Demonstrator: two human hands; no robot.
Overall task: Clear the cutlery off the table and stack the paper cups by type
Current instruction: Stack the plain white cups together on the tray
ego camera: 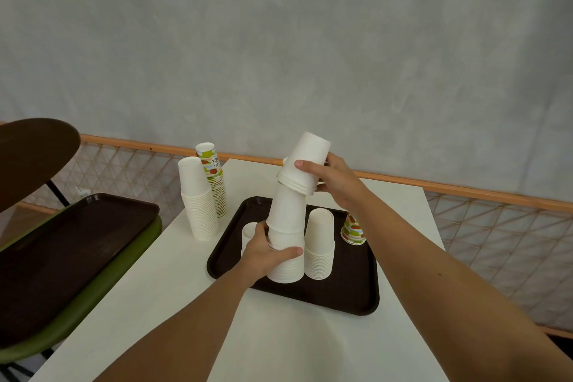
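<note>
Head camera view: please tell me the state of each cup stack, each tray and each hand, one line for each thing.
Tall white stack: upside down on tray, held.
Upper white cups: tilted, being fitted on top.
Short white stack: upside down on tray, free.
Patterned cup: on tray, partly hidden.
White stack off tray: upside down on table.
Patterned stack: behind it.
Tray: flat on table.
Second tray: on green chair.
Left hand: grip closed.
Right hand: grip closed.

Inverted paper cups, sorted in stacks

Tall stack of plain white paper cups [286,245] on the tray, top section tilted right; shorter white stack [319,245] beside; patterned green-and-orange cup [353,231] (upside down) behind.
</note>
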